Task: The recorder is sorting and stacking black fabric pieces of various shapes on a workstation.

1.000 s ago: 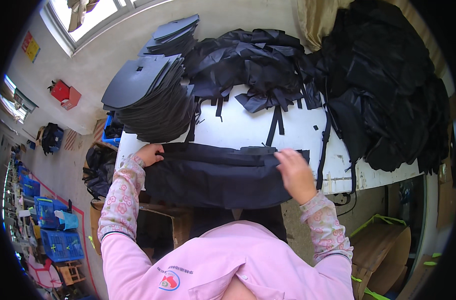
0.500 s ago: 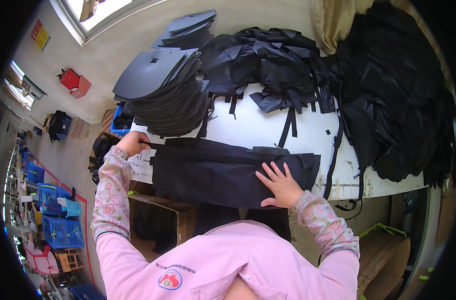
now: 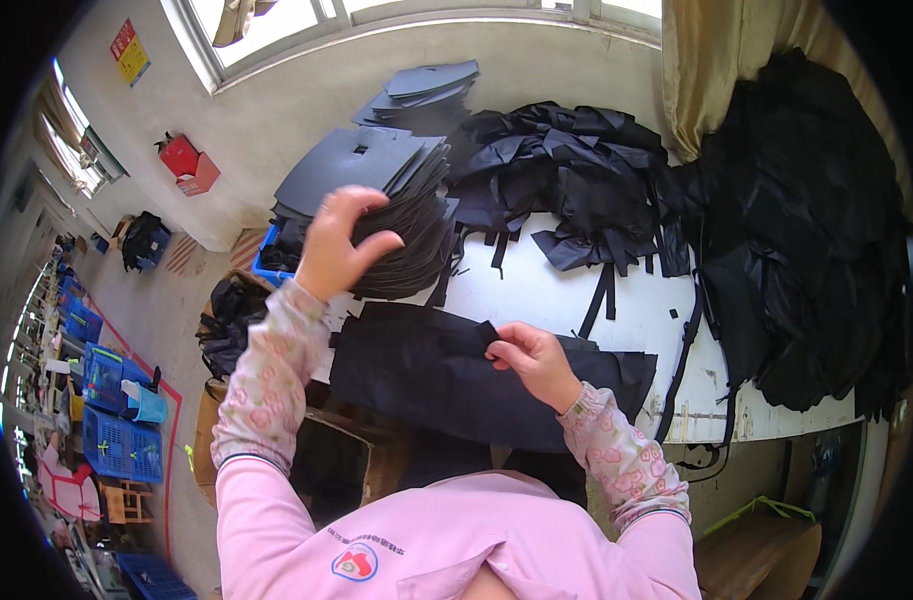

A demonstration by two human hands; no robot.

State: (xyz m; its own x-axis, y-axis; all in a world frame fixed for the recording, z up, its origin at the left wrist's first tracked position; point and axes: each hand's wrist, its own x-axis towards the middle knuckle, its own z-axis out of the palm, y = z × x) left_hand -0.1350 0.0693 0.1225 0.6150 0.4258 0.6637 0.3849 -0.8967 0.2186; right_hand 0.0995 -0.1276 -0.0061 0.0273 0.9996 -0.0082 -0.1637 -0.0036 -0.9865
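Note:
A long black fabric piece (image 3: 417, 385) lies flat along the table's near edge, its lower part hanging over. Over the fabric, my right hand (image 3: 539, 365) pinches a small black fabric tab (image 3: 487, 336) between thumb and fingers. Whether that tab belongs to the piece beneath, I cannot tell. My left hand (image 3: 335, 245) is raised, thumb and fingers apart with nothing between them, slightly blurred. It is in front of a tall stack of dark grey sheets (image 3: 422, 235) and hides part of it; contact is not clear.
Behind lies a heap of black fabric pieces (image 3: 577, 150) with straps. A larger black pile (image 3: 802, 240) covers the right side of the white table (image 3: 477, 285). A smaller grey stack (image 3: 432, 85) stands farther back. A blue crate (image 3: 272, 262) is left of the table.
My left hand has left the fabric's left end and risen toward the grey stack. My right hand, flat on the fabric before, has moved left and now pinches a tab. The view has shifted.

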